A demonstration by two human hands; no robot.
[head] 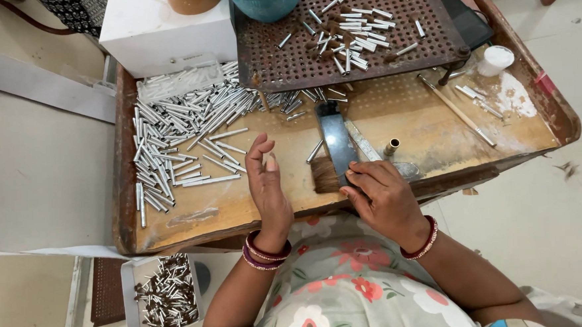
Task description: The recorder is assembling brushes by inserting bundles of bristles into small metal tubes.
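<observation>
My left hand [268,188] hovers over the wooden tray [125,192] with its fingers apart and nothing in it, just right of a heap of thin silver metal tubes [177,139]. My right hand [384,198] rests at the tray's near edge, fingers pressing on a tuft of brown bristles [325,175]. The tuft lies at the near end of a dark flat metal block [337,136]. A small brass ferrule [392,146] stands just beyond my right hand. One loose tube [314,151] lies beside the block.
A rusty perforated rack [423,17] with more tubes stands at the back, beside a teal bowl [266,2], a white box [165,34] and a white lid [496,60]. A wooden stick [457,111] lies right. A floor box [162,297] holds several small metal pieces.
</observation>
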